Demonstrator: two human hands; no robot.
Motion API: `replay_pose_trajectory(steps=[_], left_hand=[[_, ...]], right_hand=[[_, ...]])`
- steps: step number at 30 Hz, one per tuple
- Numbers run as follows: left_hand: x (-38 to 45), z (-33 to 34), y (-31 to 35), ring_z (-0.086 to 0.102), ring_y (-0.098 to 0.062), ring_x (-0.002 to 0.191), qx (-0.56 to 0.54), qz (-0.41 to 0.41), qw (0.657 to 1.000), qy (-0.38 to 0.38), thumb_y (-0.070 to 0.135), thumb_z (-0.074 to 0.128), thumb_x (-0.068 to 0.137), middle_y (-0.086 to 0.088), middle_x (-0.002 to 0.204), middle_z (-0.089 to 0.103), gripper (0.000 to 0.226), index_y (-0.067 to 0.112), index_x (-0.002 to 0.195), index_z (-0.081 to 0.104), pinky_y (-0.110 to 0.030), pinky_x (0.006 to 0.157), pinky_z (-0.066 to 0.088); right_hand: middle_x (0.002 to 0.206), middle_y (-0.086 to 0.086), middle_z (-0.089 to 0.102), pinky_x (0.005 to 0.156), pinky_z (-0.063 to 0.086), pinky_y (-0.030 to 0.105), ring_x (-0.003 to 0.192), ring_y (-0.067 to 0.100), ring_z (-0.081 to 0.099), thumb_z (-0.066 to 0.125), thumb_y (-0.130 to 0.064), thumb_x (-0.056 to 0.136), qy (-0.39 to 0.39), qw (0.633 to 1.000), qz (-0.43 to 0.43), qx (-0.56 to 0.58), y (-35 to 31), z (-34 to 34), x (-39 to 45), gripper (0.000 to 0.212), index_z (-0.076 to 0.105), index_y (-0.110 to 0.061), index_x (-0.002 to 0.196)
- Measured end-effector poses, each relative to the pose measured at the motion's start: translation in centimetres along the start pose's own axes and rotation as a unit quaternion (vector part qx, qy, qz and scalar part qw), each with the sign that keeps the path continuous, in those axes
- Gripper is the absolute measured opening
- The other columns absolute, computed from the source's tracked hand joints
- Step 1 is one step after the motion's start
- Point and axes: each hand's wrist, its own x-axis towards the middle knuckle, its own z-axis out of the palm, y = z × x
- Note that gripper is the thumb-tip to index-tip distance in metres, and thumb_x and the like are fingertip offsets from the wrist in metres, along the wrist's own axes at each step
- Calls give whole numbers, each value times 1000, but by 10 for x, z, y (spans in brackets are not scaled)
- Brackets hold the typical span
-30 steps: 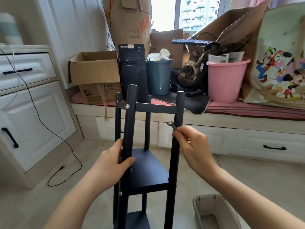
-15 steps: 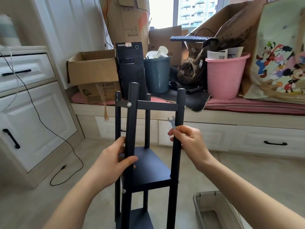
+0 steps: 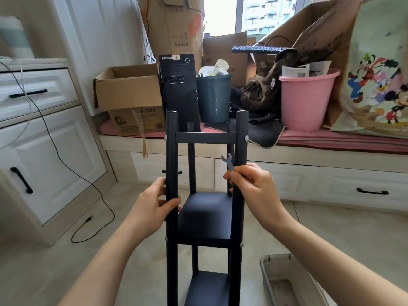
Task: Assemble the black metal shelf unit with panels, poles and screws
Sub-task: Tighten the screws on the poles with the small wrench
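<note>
Four black poles (image 3: 171, 173), two panels (image 3: 205, 215).

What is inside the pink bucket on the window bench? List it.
Papers or printed packaging stick up out of the pink bucket: a whitish sheet with a dark label and a folded one beside it. Whatever lies lower is hidden by the bucket's wall.

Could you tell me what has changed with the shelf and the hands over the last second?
The shelf unit has been turned, so its front now squarely faces the camera. The right hand has tilted the small wrench more upright beside the right front pole. The left hand still grips the left front pole; nothing was let go.
</note>
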Motion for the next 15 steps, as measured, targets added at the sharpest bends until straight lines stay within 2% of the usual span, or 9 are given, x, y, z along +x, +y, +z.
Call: replay_pose_trajectory(steps=[3,8,15], left_hand=[[2,-1,-1,75,-12,80,14,9,1000,2,7,65,95,-1,100,70,35,37,109,52,-25,66,60],[6,-6,-6,75,-11,82,21,2,1000,16,7,63,97,-1,102,69,33,25,122,52,-34,76,60],[10,-9,-11,75,-14,86,9,5,1000,14,7,62,97,-1,101,68,30,25,119,53,-42,81,60]], right_hand=[[89,0,59,80,54,41,83,23,62,62,-8,94,-16,1000,-6,-14,-5,-3,-4,21,76,-17,82],[90,-6,57,78,45,13,86,0,58,67,-7,91,-29,998,-40,-46,-16,1,-14,13,80,-10,89],[94,1,62,82,45,11,93,6,61,68,-3,90,-50,994,-89,-45,-20,3,-15,16,80,-14,88]])
